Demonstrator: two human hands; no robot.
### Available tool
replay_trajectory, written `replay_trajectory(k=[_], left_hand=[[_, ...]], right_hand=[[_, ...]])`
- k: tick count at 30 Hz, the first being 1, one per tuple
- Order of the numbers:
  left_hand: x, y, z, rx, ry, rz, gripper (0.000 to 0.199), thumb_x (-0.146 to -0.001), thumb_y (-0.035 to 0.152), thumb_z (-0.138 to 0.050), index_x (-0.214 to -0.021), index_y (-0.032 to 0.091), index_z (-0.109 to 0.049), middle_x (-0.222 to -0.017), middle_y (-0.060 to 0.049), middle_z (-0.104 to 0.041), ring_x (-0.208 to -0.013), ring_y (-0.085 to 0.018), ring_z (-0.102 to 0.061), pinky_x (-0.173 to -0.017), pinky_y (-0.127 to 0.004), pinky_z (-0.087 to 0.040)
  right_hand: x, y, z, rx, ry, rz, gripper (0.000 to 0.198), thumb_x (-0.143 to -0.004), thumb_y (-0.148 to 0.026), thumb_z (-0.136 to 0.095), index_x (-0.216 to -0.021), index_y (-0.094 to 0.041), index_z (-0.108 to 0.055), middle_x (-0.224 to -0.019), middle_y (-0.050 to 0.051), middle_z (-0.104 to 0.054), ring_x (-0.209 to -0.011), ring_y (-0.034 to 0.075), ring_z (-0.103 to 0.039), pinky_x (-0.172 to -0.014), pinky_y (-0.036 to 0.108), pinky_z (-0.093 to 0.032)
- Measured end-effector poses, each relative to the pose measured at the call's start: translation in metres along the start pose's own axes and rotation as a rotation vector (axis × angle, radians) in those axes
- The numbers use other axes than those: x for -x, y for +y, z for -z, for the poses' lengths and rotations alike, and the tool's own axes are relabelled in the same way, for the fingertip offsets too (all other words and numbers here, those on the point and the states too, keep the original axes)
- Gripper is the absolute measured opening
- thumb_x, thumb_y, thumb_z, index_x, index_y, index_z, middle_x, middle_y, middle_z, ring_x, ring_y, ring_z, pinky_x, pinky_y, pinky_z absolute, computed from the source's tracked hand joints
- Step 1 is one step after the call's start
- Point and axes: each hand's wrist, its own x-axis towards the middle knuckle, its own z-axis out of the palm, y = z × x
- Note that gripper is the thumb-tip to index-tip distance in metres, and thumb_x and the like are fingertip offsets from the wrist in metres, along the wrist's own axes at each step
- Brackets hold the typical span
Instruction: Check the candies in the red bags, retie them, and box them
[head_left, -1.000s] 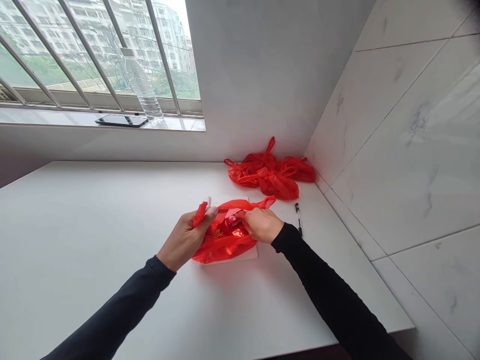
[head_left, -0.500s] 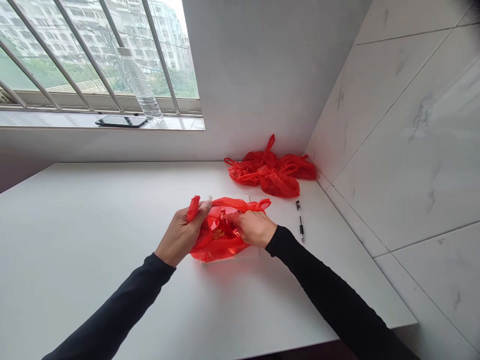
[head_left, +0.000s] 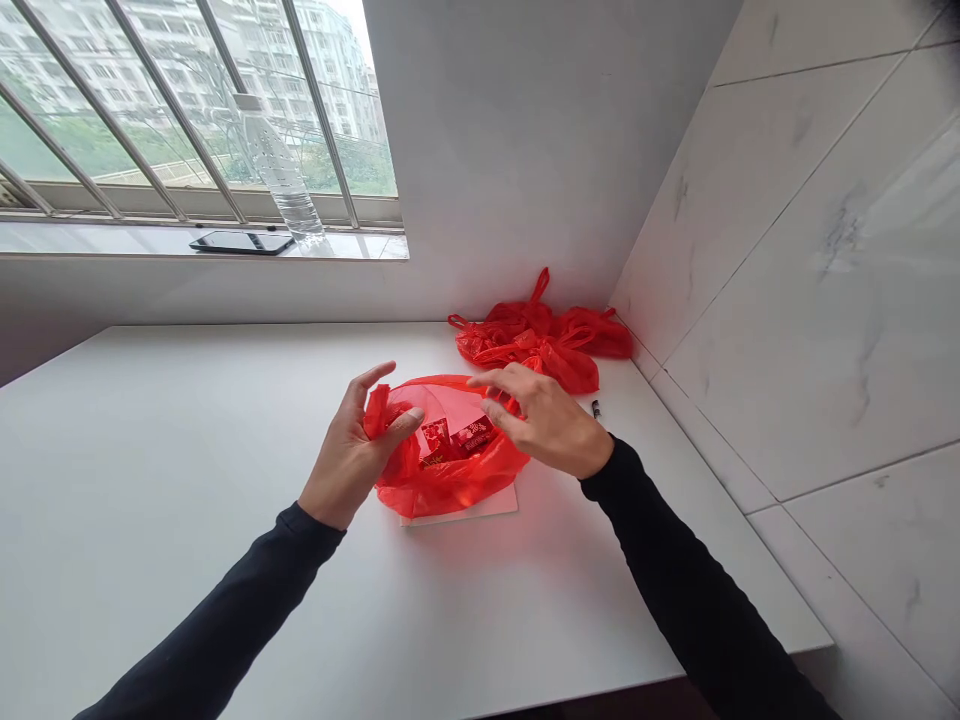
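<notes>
A red plastic bag [head_left: 442,497] lies spread at the middle of the table, its mouth wide. Inside it show small red packets [head_left: 472,434] with light printing. My left hand [head_left: 346,450] is at the bag's left side, open, thumb over the rim and fingers apart, with a bag handle lying between them. Above the right rim hovers my right hand [head_left: 551,420], also open with its fingers spread and nothing in them. Under the bag a flat white sheet or pad [head_left: 480,506] sticks out at the front.
More red plastic bags [head_left: 559,360], tied up, are heaped at the back right corner by the tiled wall [head_left: 817,300]. A pen cap [head_left: 596,408] lies beside my right hand. On the windowsill are a clear bottle [head_left: 289,195] and a dark flat device [head_left: 241,242].
My right hand has come out of the bag, moving up and right, and its fingers have spread. My left hand has loosened, and the bag's mouth is wider, showing the packets.
</notes>
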Motion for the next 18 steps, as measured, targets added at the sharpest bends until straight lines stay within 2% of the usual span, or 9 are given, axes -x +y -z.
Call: replay_trajectory(k=[3, 6, 8, 10, 13, 16, 18], left_hand=[[0.000, 0.001, 0.002, 0.104, -0.031, -0.003, 0.075, -0.077, 0.038, -0.081, -0.144, 0.031, -0.049, -0.080, 0.002, -0.064, -0.072, -0.016, -0.063, -0.070, -0.029, -0.054], [0.000, 0.000, 0.002, 0.162, -0.090, -0.023, 0.068, -0.080, 0.039, -0.079, -0.141, 0.028, -0.051, -0.087, 0.001, -0.067, -0.072, -0.016, -0.067, -0.078, -0.034, -0.057], [-0.001, -0.002, 0.000, 0.148, -0.100, -0.029, 0.060, -0.086, 0.045, -0.074, -0.138, 0.023, -0.055, -0.088, -0.001, -0.068, -0.074, -0.018, -0.069, -0.082, -0.038, -0.058], [-0.002, -0.005, -0.001, 0.101, -0.076, -0.023, 0.053, -0.090, 0.053, -0.066, -0.130, 0.019, -0.062, -0.088, -0.004, -0.069, -0.078, -0.020, -0.069, -0.086, -0.040, -0.058], [-0.004, -0.010, -0.002, 0.036, -0.005, -0.013, 0.052, -0.092, 0.061, -0.059, -0.119, 0.018, -0.070, -0.088, -0.006, -0.070, -0.078, -0.021, -0.069, -0.090, -0.043, -0.057], [-0.007, -0.013, 0.001, 0.007, 0.078, -0.009, 0.052, -0.091, 0.063, -0.059, -0.118, 0.020, -0.072, -0.087, -0.006, -0.071, -0.082, -0.023, -0.070, -0.092, -0.043, -0.057], [-0.009, -0.013, 0.004, 0.019, 0.114, -0.005, 0.054, -0.090, 0.063, -0.060, -0.120, 0.020, -0.072, -0.093, -0.008, -0.073, -0.086, -0.023, -0.070, -0.094, -0.043, -0.057]], right_hand=[[-0.006, 0.023, 0.007, 0.057, 0.159, -0.133, 0.042, -0.101, -0.030, -0.052, -0.142, -0.022, -0.055, -0.137, 0.011, -0.054, -0.130, 0.023, -0.051, -0.108, 0.037, -0.042], [-0.010, 0.046, 0.008, 0.114, 0.085, -0.299, 0.068, -0.098, -0.046, -0.057, -0.157, -0.018, -0.036, -0.154, 0.014, -0.041, -0.149, 0.029, -0.029, -0.121, 0.045, -0.028], [-0.011, 0.057, 0.007, 0.127, 0.017, -0.358, 0.085, -0.095, -0.057, -0.058, -0.161, -0.015, -0.026, -0.161, 0.017, -0.031, -0.153, 0.031, -0.020, -0.123, 0.048, -0.023], [-0.012, 0.062, 0.006, 0.153, 0.021, -0.374, 0.089, -0.093, -0.061, -0.057, -0.162, -0.015, -0.023, -0.162, 0.017, -0.029, -0.152, 0.034, -0.019, -0.122, 0.049, -0.024], [-0.014, 0.064, 0.004, 0.236, 0.109, -0.385, 0.081, -0.093, -0.056, -0.058, -0.159, -0.018, -0.032, -0.152, 0.016, -0.039, -0.144, 0.035, -0.030, -0.119, 0.048, -0.028], [-0.016, 0.066, 0.004, 0.274, 0.171, -0.418, 0.074, -0.091, -0.048, -0.063, -0.155, -0.018, -0.041, -0.145, 0.017, -0.045, -0.137, 0.036, -0.036, -0.117, 0.048, -0.029], [-0.016, 0.069, 0.006, 0.214, 0.134, -0.430, 0.069, -0.090, -0.044, -0.065, -0.151, -0.018, -0.046, -0.141, 0.016, -0.050, -0.135, 0.035, -0.039, -0.114, 0.048, -0.032]])
